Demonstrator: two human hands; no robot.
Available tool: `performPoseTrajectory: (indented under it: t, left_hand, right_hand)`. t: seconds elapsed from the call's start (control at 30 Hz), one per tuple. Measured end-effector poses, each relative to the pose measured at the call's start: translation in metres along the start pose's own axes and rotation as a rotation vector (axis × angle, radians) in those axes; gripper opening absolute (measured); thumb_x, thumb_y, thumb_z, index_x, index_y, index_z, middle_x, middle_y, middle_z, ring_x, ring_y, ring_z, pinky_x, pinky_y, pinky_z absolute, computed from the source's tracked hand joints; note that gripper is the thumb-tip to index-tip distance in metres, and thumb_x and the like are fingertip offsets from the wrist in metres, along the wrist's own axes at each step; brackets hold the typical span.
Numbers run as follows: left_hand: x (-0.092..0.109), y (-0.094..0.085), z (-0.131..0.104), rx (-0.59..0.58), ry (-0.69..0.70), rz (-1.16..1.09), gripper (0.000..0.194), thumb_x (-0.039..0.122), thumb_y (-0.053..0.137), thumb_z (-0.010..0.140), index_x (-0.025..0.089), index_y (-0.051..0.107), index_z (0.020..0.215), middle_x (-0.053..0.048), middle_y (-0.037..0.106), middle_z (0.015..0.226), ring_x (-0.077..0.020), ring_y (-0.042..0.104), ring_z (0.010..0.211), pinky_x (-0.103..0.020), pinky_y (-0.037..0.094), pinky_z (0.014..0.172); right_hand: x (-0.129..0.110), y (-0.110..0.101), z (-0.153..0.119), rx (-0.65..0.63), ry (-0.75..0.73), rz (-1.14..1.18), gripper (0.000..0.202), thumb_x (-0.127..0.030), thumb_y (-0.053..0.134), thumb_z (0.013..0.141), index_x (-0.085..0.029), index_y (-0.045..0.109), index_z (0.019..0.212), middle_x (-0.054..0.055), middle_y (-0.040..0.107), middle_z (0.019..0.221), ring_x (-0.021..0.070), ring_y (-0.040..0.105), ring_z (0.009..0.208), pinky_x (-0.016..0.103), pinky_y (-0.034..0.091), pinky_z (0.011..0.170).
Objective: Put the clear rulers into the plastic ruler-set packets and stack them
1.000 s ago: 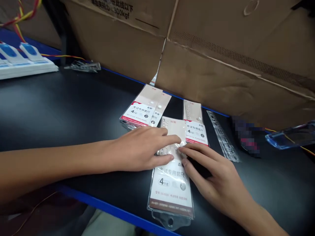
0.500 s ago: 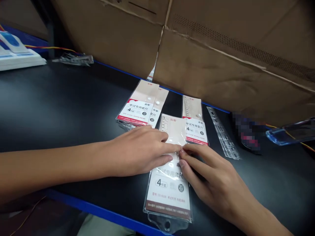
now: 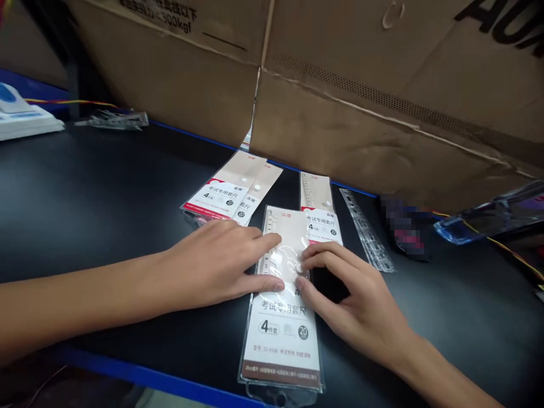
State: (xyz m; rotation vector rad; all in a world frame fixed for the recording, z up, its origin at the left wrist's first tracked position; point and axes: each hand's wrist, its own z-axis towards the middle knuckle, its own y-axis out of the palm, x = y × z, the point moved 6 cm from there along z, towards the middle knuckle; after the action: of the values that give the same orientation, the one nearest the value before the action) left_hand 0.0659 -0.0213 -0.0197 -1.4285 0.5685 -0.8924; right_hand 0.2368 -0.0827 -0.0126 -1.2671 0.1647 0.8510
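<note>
A clear plastic ruler set pouch lies flat before me, with a printed card and a scale edge showing inside. My left hand rests across its left side, index finger and thumb spread on the plastic. At the pouch's right edge, my right hand has its thumb and bent fingers closed in around the small white snap button. Its other fingertips touch the plastic close by. Behind the left hand are two overlapping pouches. One more pouch lies behind the right hand, partly covered by it.
Clear rulers lie right of the pouches, near a dark blurred object and a bluish transparent item. Cardboard walls off the back of the black table. More clear plastic pieces and a white stack sit far left.
My hands have drawn apart: the left index finger has pulled back from the right fingertips and the snap button. The camera view has shifted, moving the scene slightly left and down.
</note>
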Motion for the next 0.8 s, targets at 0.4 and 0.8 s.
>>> performPoseTrajectory:
  t: [0.4, 0.8]
  left_hand:
    - [0.004, 0.001, 0.0, 0.001, -0.03, -0.092, 0.057, 0.065, 0.055, 0.095, 0.026, 0.054, 0.137, -0.004, 0.075, 0.107, -0.0272, 0.071, 0.089, -0.035, 0.044, 0.07]
    - [0.011, -0.008, -0.003, 0.119, 0.042, -0.183, 0.054, 0.055, 0.052, 0.101, 0.023, 0.045, 0.143, -0.004, 0.069, 0.11, -0.0239, 0.067, 0.093, -0.034, 0.046, 0.075]
  right_hand:
    - [0.032, 0.012, -0.01, 0.274, 0.66, 0.947, 0.042, -0.019, 0.089, 0.072, -0.026, 0.066, 0.106, 0.002, 0.069, 0.115, 0.0173, 0.068, 0.112, 0.028, 0.058, 0.098]
    - [0.062, -0.046, 0.01, 0.477, 0.499, 0.428, 0.034, -0.038, 0.082, 0.081, -0.024, 0.069, 0.11, 0.005, 0.073, 0.102, 0.0194, 0.072, 0.089, 0.028, 0.062, 0.072]
